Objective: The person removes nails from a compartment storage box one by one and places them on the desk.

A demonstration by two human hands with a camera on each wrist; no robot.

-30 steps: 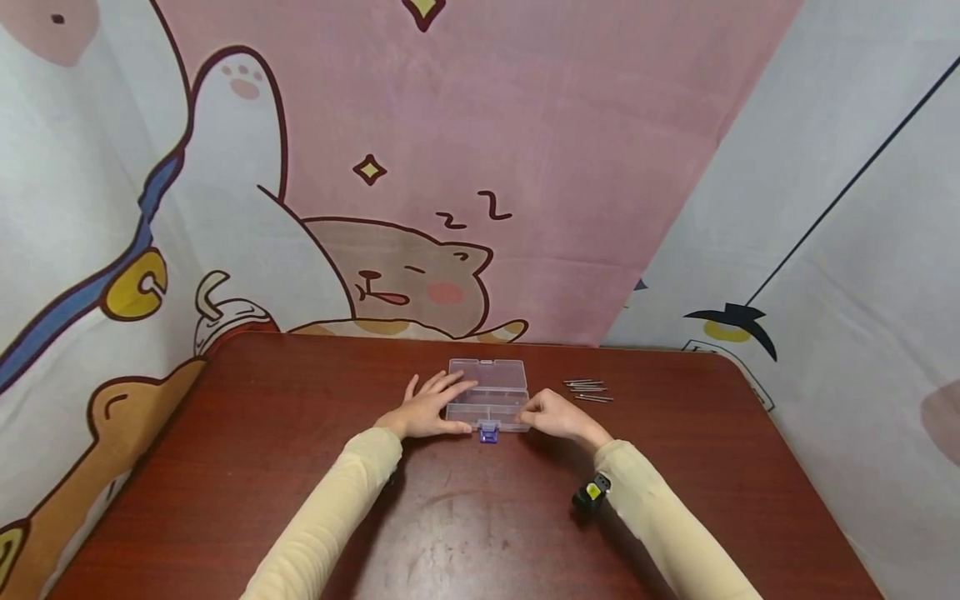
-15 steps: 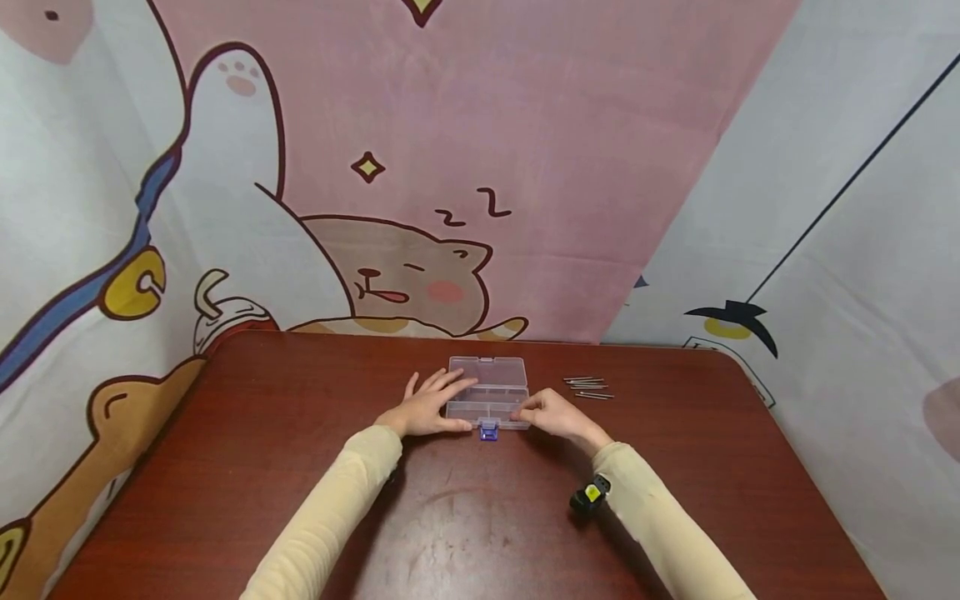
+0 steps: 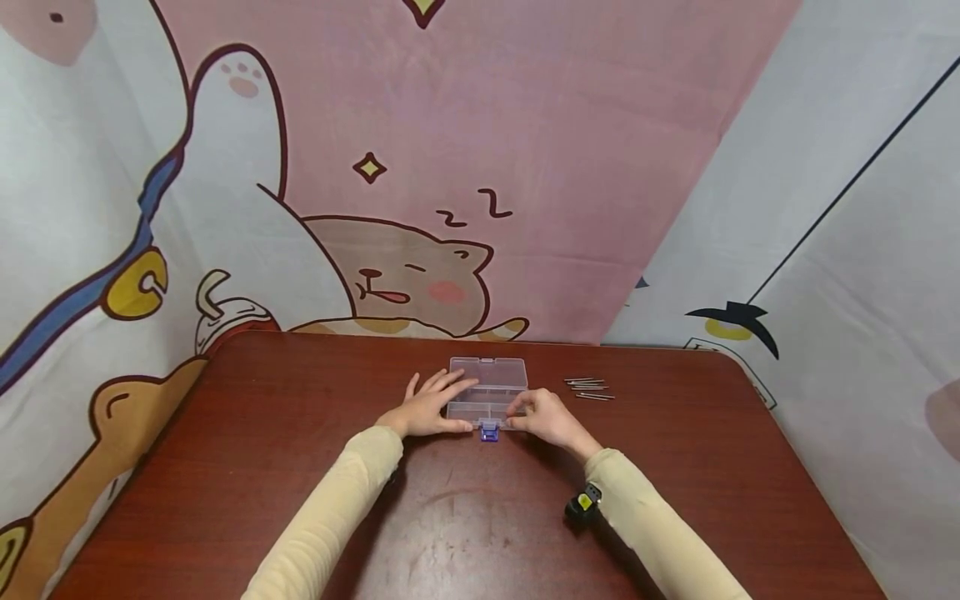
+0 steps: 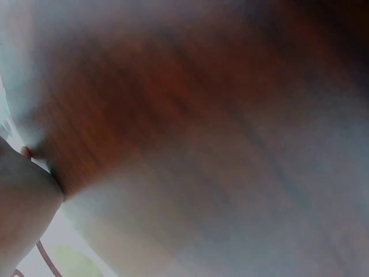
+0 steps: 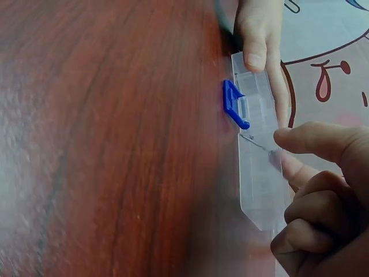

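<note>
A clear plastic compartment box point(image 3: 468, 412) stands on the table with its lid point(image 3: 489, 372) folded back and a blue latch point(image 5: 232, 104) hanging at the front. My left hand point(image 3: 426, 410) lies spread on the box's left side, thumb at the front edge. At the right front compartment is my right hand point(image 3: 549, 415), its thumb and index finger apart and the other fingers curled. Through the front wall, the right wrist view shows a thin metal rod point(image 5: 258, 143) slanting inside, one end close to the index fingertip. The left wrist view is mostly blurred tabletop.
Several thin metal rods point(image 3: 588, 385) lie on the brown table point(image 3: 450, 517) to the right of the box. Behind the table hangs a printed cloth point(image 3: 570, 167). A small black device point(image 3: 581, 505) sits at the right wrist.
My right hand has shifted slightly left over the box, and its thumb and index finger, close together before, have spread apart. My left hand and the loose rods stay in place.
</note>
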